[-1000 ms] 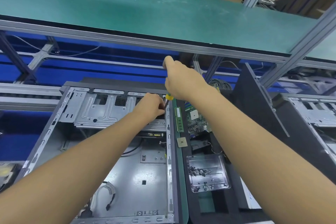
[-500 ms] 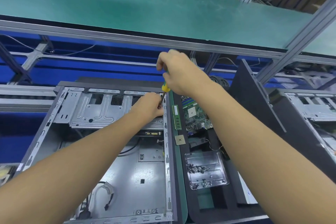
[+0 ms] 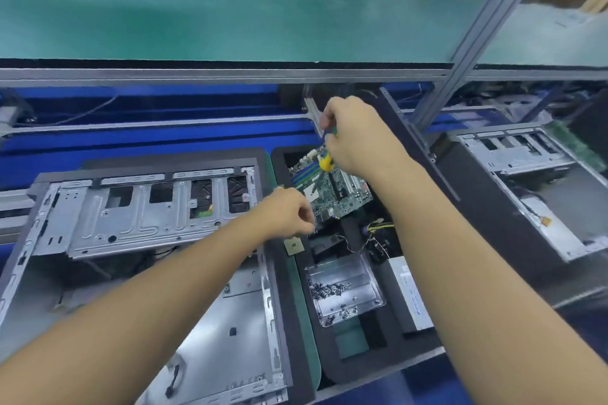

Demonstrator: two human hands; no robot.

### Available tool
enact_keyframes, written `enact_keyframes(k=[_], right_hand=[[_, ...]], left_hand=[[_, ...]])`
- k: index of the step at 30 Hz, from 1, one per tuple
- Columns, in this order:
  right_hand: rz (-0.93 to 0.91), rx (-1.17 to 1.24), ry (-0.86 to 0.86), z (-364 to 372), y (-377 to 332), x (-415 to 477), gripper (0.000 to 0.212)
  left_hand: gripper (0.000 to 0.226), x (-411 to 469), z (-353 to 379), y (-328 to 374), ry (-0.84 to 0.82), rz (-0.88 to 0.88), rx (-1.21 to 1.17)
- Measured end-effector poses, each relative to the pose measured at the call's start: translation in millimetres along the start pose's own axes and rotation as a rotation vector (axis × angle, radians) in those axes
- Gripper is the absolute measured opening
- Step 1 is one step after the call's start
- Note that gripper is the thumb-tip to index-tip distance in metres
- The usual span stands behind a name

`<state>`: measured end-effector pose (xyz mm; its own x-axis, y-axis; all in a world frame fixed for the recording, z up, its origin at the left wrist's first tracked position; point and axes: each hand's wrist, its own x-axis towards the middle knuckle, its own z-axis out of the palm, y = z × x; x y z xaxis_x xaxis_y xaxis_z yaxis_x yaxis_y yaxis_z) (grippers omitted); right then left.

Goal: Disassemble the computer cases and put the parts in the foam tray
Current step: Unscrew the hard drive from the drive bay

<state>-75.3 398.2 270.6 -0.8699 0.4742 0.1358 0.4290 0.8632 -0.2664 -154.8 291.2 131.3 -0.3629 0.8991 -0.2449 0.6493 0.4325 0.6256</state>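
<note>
An open grey computer case (image 3: 148, 217) lies at the left, its drive cage at the far end. The black foam tray (image 3: 362, 360) sits to its right and holds a green motherboard (image 3: 342, 200), a CPU chip (image 3: 293, 246) and a clear dish (image 3: 373, 273) of several screws. My right hand (image 3: 358, 138) grips a yellow-and-green screwdriver (image 3: 325, 161) above the motherboard. My left hand (image 3: 289, 214) hovers over the tray's left edge, fingertips pinching a small part, seemingly a screw, too blurred to name surely.
A black side panel (image 3: 460, 181) leans between the tray and a second open case (image 3: 526, 154) at the right. A pale power supply (image 3: 408, 296) lies in the tray's right slot. A green shelf (image 3: 230, 16) on an aluminium frame overhangs the far side.
Both hands left the case's far right corner and moved right over the foam tray. The screwdriver lifted off the case with the right hand.
</note>
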Motion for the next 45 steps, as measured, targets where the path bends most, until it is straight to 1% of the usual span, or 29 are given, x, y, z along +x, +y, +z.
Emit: enact_keyframes(k=[2, 6, 10, 15, 19, 22, 25, 28, 30, 33, 35, 36, 39, 40, 41, 42, 43, 45], right_hand=[[0.072, 0.0, -0.036, 4, 18, -14, 0.015], [0.155, -0.04, -0.088, 12, 49, -42, 0.015], [0.208, -0.022, -0.073, 15, 73, -63, 0.015], [0.242, -0.027, -0.06, 21, 85, -75, 0.01], [0.237, -0.001, -0.078, 24, 90, -79, 0.016], [0.235, 0.007, -0.103, 24, 87, -79, 0.018], [0.225, 0.034, -0.097, 23, 80, -73, 0.023], [0.216, 0.1, -0.059, 17, 64, -63, 0.036], [0.191, 0.157, -0.032, 10, 49, -54, 0.04], [0.085, 0.188, -0.037, 2, 20, -41, 0.036], [0.007, 0.203, -0.055, 1, -2, -33, 0.032], [-0.021, 0.228, -0.063, 3, -12, -30, 0.031], [-0.091, 0.267, -0.091, 12, -40, -24, 0.028], [-0.109, 0.267, -0.1, 16, -47, -23, 0.027], [-0.121, 0.271, -0.11, 20, -54, -21, 0.026], [-0.131, 0.278, -0.119, 24, -60, -20, 0.026], [-0.14, 0.281, -0.128, 27, -64, -19, 0.026], [-0.154, 0.273, -0.141, 33, -71, -18, 0.024]], left_hand=[[0.007, 11, 25, 20, -0.12, 0.036, 0.075], [0.012, 33, 73, 41, -0.241, 0.027, 0.205], [0.014, 45, 106, 42, -0.366, -0.001, 0.319], [0.015, 50, 130, 35, -0.393, -0.035, 0.382], [0.017, 50, 140, 29, -0.361, -0.065, 0.416], [0.02, 48, 135, 27, -0.338, -0.071, 0.429], [0.024, 42, 113, 29, -0.289, -0.054, 0.396], [0.016, 27, 74, 29, -0.146, -0.013, 0.204], [0.012, 6, 42, 24, -0.084, -0.023, -0.049], [0.016, -38, 1, -2, -0.083, -0.06, -0.443], [0.02, -70, -15, -33, -0.069, -0.131, -0.57], [0.022, -85, -19, -52, -0.102, -0.176, -0.613], [0.023, -124, -16, -98, -0.339, -0.356, -0.707], [0.025, -133, -9, -108, -0.389, -0.423, -0.718], [0.027, -137, 1, -116, -0.388, -0.486, -0.744], [0.031, -138, 14, -123, -0.327, -0.535, -0.795], [0.037, -135, 28, -126, -0.209, -0.575, -0.891], [0.057, -123, 53, -129, 0.1, -0.631, -1.219]])
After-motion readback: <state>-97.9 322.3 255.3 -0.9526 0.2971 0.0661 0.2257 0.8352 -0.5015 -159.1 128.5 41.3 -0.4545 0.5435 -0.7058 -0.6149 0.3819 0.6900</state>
